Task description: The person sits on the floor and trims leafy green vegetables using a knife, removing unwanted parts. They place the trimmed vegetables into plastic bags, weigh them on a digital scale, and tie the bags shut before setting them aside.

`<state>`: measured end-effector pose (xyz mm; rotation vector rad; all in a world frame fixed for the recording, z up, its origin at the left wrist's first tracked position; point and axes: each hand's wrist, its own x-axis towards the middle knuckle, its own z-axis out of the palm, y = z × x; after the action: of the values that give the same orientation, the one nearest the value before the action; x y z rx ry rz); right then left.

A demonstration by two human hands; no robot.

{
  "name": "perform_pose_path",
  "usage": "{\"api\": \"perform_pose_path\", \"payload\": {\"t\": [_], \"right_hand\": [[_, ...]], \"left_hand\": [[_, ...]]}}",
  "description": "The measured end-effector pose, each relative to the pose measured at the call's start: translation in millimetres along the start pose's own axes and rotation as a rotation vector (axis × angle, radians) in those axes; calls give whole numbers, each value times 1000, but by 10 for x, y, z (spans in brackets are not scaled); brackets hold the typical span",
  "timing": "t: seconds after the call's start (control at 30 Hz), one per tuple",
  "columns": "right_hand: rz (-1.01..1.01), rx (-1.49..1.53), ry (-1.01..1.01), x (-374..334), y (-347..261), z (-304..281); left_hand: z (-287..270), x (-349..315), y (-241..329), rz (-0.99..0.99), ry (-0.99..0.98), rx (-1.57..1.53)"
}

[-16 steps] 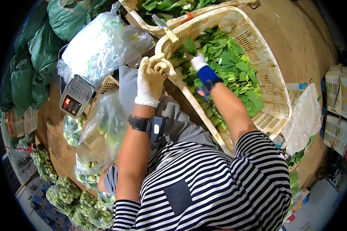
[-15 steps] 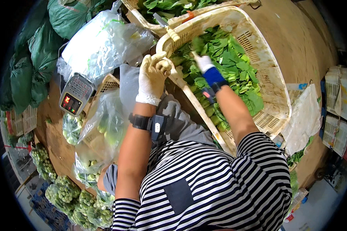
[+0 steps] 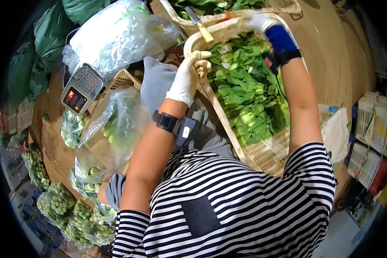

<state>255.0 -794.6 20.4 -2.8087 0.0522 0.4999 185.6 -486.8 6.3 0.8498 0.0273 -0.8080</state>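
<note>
A large cream plastic basket of loose leafy greens stands in front of me, toward the right. My left hand, in a white glove, is at its left rim. The fingers there are loosely bent and apart, with no item visible in them. At the far rim, my gloved right hand reaches over the greens. Motion blurs its fingers, so their grip is unclear. A knife with a pale yellow handle lies on the basket's far left corner, just beyond my left hand.
Another basket of greens sits behind. To the left are a bundle of clear plastic bags, a keypad scale display and a crate with a clear bag of greens. Bagged vegetables and green sacks line the left side.
My right hand has moved from among the greens to the far rim. My left hand has stayed by the left rim. The view has shifted, and the greens lie differently in the basket.
</note>
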Motion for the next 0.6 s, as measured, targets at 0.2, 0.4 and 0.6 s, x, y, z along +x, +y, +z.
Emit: {"api": "perform_pose_path", "payload": {"t": [0.2,0.4,0.6], "right_hand": [[212,-283,-211,394,77,1490],[433,-431,-422,74,-239,1657],[421,-156,254,-655,-85,1673]], "left_hand": [[-27,26,-22,-90,-19,110],[-1,20,22,-64,21,71],[-33,27,-16,-35,45,81]]}}
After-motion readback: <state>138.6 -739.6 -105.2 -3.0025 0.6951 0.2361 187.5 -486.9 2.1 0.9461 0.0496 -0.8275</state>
